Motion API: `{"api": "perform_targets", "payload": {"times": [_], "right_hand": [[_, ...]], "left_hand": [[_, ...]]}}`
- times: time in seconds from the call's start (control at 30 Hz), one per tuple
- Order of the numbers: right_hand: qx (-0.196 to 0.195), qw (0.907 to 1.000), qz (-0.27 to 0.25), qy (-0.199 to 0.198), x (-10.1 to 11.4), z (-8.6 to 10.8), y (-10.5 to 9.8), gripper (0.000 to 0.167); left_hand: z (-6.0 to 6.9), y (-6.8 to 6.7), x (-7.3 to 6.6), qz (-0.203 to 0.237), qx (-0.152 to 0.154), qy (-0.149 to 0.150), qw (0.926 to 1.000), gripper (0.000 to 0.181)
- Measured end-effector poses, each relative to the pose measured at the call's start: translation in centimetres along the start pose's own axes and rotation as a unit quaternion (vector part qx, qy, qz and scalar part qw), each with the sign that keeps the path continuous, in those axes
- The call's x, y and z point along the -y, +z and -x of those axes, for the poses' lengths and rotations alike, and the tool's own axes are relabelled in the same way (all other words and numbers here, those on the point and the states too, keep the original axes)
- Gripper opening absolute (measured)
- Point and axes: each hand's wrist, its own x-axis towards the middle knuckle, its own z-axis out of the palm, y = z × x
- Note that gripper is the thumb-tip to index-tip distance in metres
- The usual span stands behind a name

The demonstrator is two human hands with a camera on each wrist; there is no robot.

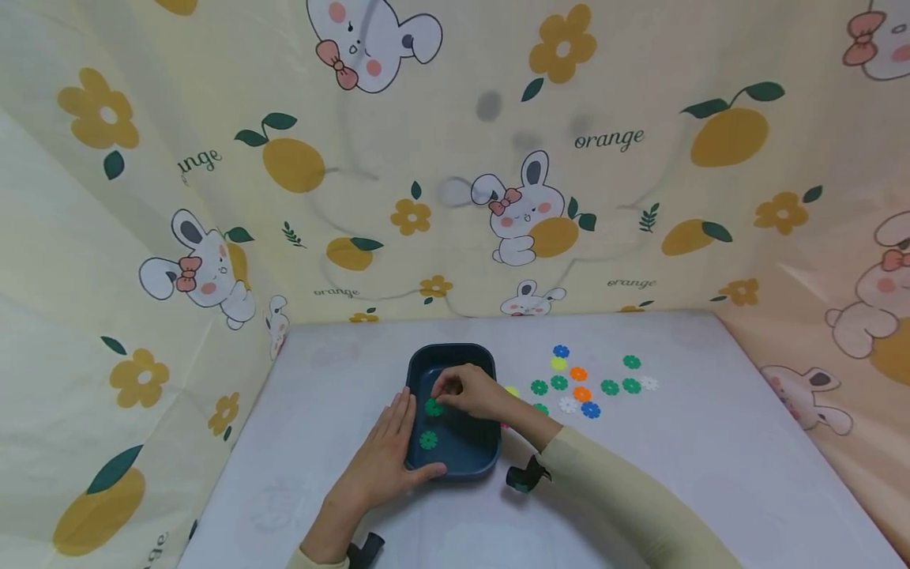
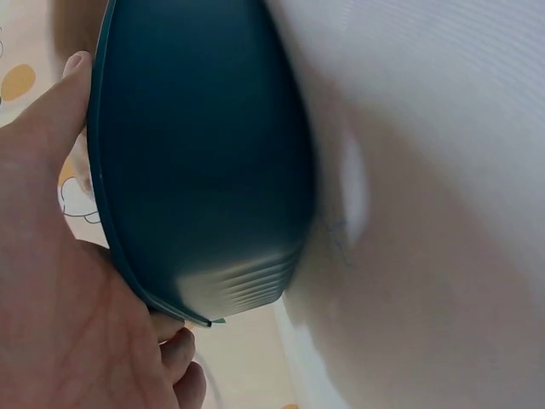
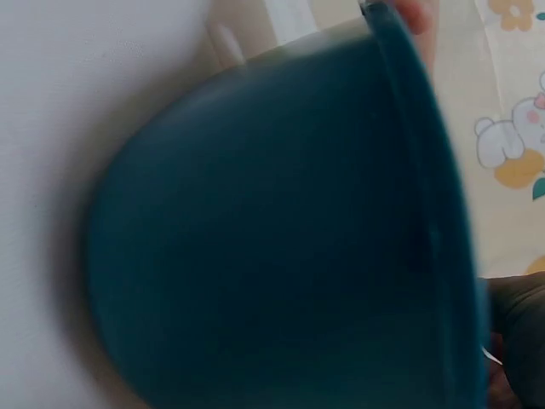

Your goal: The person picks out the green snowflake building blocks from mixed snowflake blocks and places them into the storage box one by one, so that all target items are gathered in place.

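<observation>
Left hand [image 1: 382,454] lies with fingers extended along the left side of the dark blue tray [image 1: 465,446], thumb at its near edge. Right hand [image 1: 472,391], fingers curled, pinches a green flower-shaped piece [image 1: 434,408] over the tray.

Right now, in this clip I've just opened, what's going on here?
A person is working over a dark blue-green tray with both hands. The left hand rests along the tray's side, fingers extended. The right hand is over the tray and appears to pinch a green flower-shaped piece. Another green piece lies inside the tray, nearer the person. More loose pieces, in green, blue, orange, yellow and white, lie on the table to the tray's right.
</observation>
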Motion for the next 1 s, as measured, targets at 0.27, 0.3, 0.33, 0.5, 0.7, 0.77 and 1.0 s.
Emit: {"api": "perform_targets", "payload": {"times": [0.27,0.3,0.33,0.5,0.7,0.77,1.0], "right_hand": [[0.034,0.9990,0.021,0.021,-0.5,-0.8,0.9,0.008],[0.037,0.9989,0.020,0.022,-0.5,-0.9,1.0,0.008],[0.039,0.9988,0.018,0.022,-0.5,-1.1,1.1,0.007],[0.057,0.9976,0.008,0.038,-0.8,-1.7,1.5,0.008],[0.065,0.9968,0.007,0.047,-1.1,-2.1,1.9,0.012],[0.065,0.9967,0.006,0.049,-1.1,-2.2,2.0,0.012],[0.068,0.9961,0.013,0.054,-0.9,-2.3,2.2,0.008]], "left_hand": [[0.1,0.0,0.0,-0.007,0.002,0.006,1.0000,0.122],[0.1,-0.1,0.0,-0.007,0.001,0.006,1.0000,0.122],[0.1,-0.1,0.0,-0.007,0.001,0.006,1.0000,0.122],[0.1,-0.1,0.0,-0.003,0.000,0.007,1.0000,0.123],[0.1,0.0,0.0,-0.006,-0.004,0.007,0.9999,0.123],[0.1,0.0,0.0,-0.007,-0.004,0.007,0.9999,0.123],[0.1,0.0,0.0,-0.010,-0.003,0.004,0.9999,0.122]]}}
